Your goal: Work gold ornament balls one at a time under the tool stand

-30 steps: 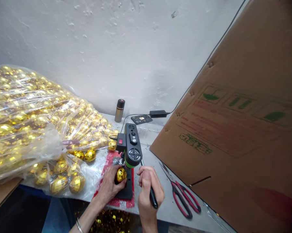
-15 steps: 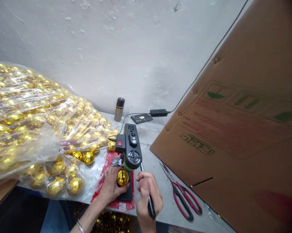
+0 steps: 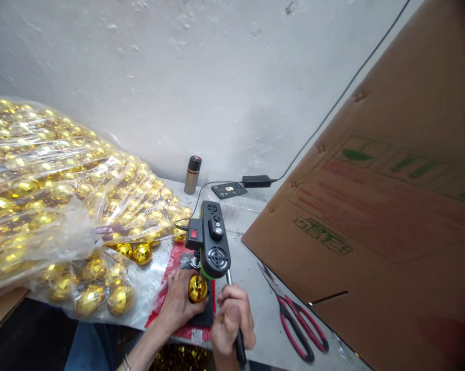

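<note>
My left hand (image 3: pixel 180 299) holds a shiny gold mirrored ball (image 3: pixel 197 288) between thumb and fingers, below the head of a small black machine (image 3: pixel 216 239). The machine has round vents and a side box with a red switch (image 3: pixel 194 233). Its dark base (image 3: pixel 205 315) stands on red plastic wrap (image 3: pixel 178 263). To the right, the fingers of my right hand (image 3: pixel 233 319) are wrapped round the machine's lever (image 3: pixel 240 350), a metal rod with a black grip. The ball's underside is hidden by my left hand.
Large clear bags of gold balls (image 3: pixel 54 180) fill the left side. Red-and-black scissors (image 3: pixel 294 319) lie right of my right hand, beside a big cardboard box (image 3: pixel 371 206). Behind the machine are a dark-capped bottle (image 3: pixel 192 175), a patterned black item (image 3: pixel 229 190) and a power adapter (image 3: pixel 256 181).
The view has shifted slightly, with most things appearing a little further right. My right hand and the lever grip sit slightly lower relative to the machine. Both hands keep their holds.
</note>
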A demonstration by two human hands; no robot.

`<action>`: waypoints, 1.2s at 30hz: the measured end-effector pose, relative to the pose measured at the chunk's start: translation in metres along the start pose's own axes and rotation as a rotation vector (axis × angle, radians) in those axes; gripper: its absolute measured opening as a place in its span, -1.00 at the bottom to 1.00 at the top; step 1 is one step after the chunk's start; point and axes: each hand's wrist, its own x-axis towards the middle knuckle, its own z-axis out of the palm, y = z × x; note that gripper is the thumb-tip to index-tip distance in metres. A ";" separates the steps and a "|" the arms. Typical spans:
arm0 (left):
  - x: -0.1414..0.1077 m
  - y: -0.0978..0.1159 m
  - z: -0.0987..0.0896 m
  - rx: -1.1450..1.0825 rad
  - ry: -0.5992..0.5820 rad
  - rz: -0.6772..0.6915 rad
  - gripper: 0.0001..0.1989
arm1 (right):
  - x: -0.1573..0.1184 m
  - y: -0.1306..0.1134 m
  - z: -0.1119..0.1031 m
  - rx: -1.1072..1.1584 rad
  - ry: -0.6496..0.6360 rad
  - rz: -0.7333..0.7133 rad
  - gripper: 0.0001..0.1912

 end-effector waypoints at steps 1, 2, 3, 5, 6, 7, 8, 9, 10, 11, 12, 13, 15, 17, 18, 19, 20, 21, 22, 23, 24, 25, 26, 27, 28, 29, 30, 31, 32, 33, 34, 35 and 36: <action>0.000 0.000 0.000 0.000 -0.001 -0.001 -0.59 | 0.000 0.000 0.000 0.002 0.004 0.001 -0.65; 0.000 0.001 0.000 -0.002 -0.007 -0.004 -0.59 | 0.000 0.000 0.001 0.007 0.011 0.002 -0.65; 0.000 0.001 -0.001 -0.006 -0.014 -0.009 -0.59 | 0.000 0.000 0.001 0.014 0.018 -0.002 -0.65; 0.001 0.003 -0.003 -0.016 -0.031 -0.020 -0.59 | 0.000 0.000 0.002 0.027 0.030 -0.011 -0.64; 0.001 0.003 -0.003 -0.020 -0.038 -0.025 -0.59 | 0.000 0.000 0.003 0.029 0.032 -0.013 -0.64; 0.001 0.003 -0.004 -0.023 -0.040 -0.028 -0.58 | 0.000 0.000 0.003 0.026 0.030 -0.011 -0.64; 0.001 0.003 -0.004 -0.025 -0.037 -0.028 -0.57 | 0.000 0.000 0.003 0.022 0.028 -0.006 -0.64; 0.002 0.003 -0.003 -0.025 -0.030 -0.027 -0.57 | 0.001 0.000 0.004 0.018 0.025 -0.002 -0.64; 0.002 0.003 -0.003 -0.024 -0.023 -0.025 -0.55 | 0.001 0.000 0.004 0.019 0.026 0.001 -0.64; 0.002 0.003 -0.002 -0.021 -0.015 -0.022 -0.55 | 0.002 -0.001 0.005 0.022 0.027 0.000 -0.64; 0.002 0.003 -0.001 -0.017 -0.008 -0.018 -0.54 | 0.003 -0.002 0.005 0.029 0.031 -0.005 -0.64; 0.002 0.002 0.000 -0.012 -0.003 -0.016 -0.55 | 0.005 -0.002 0.006 0.039 0.038 -0.013 -0.64; 0.002 0.002 0.000 -0.001 0.003 -0.013 -0.56 | 0.007 -0.004 0.006 0.049 0.040 -0.029 -0.64; 0.002 0.002 0.001 0.004 0.002 -0.017 -0.57 | 0.009 -0.004 0.007 0.046 0.040 -0.042 -0.64; 0.002 0.002 0.001 0.003 -0.001 -0.020 -0.56 | 0.009 -0.004 0.007 0.041 0.039 -0.048 -0.64; 0.002 0.002 0.001 0.002 -0.003 -0.023 -0.56 | 0.009 -0.004 0.006 0.036 0.040 -0.054 -0.64; 0.003 0.002 0.001 0.000 -0.006 -0.025 -0.55 | 0.009 -0.003 0.006 0.032 0.041 -0.060 -0.64; 0.002 0.001 0.002 0.000 -0.006 -0.027 -0.55 | 0.009 -0.002 0.006 0.029 0.040 -0.068 -0.64; 0.002 0.001 0.002 0.001 -0.002 -0.027 -0.54 | 0.009 -0.001 0.006 0.027 0.038 -0.075 -0.64; 0.002 0.000 0.003 0.004 0.005 -0.025 -0.55 | 0.009 0.000 0.006 0.024 0.037 -0.082 -0.63; 0.002 0.000 0.004 0.008 0.014 -0.022 -0.55 | 0.009 0.000 0.006 0.023 0.040 -0.092 -0.63; 0.002 -0.001 0.005 0.011 0.022 -0.018 -0.56 | 0.009 0.001 0.007 0.024 0.048 -0.101 -0.62; 0.002 -0.002 0.006 0.013 0.029 -0.013 -0.56 | 0.009 0.002 0.008 0.025 0.058 -0.110 -0.62; 0.001 -0.002 0.006 0.011 0.031 -0.008 -0.56 | 0.010 0.002 0.009 0.027 0.071 -0.117 -0.61; 0.001 -0.003 0.007 0.007 0.029 -0.006 -0.56 | 0.010 0.003 0.010 0.028 0.082 -0.121 -0.61; 0.001 -0.003 0.007 0.002 0.025 -0.006 -0.56 | 0.011 0.003 0.011 0.030 0.090 -0.124 -0.61; 0.002 -0.003 0.008 -0.002 0.022 -0.009 -0.55 | 0.011 0.003 0.011 0.032 0.093 -0.125 -0.60; 0.002 -0.003 0.008 -0.007 0.020 -0.013 -0.55 | 0.011 0.004 0.011 0.033 0.091 -0.126 -0.60; 0.002 -0.002 0.008 -0.011 0.018 -0.018 -0.54 | 0.011 0.004 0.011 0.035 0.088 -0.125 -0.61; 0.003 -0.002 0.009 -0.016 0.016 -0.023 -0.54 | 0.010 0.005 0.010 0.036 0.084 -0.126 -0.61; 0.003 -0.001 0.009 -0.020 0.013 -0.029 -0.53 | 0.008 0.006 0.010 0.038 0.078 -0.128 -0.61; 0.003 -0.001 0.010 -0.026 0.012 -0.035 -0.51 | 0.007 0.008 0.009 0.040 0.070 -0.131 -0.61; 0.004 0.000 0.010 -0.034 0.009 -0.041 -0.51 | 0.004 0.009 0.008 0.040 0.058 -0.134 -0.62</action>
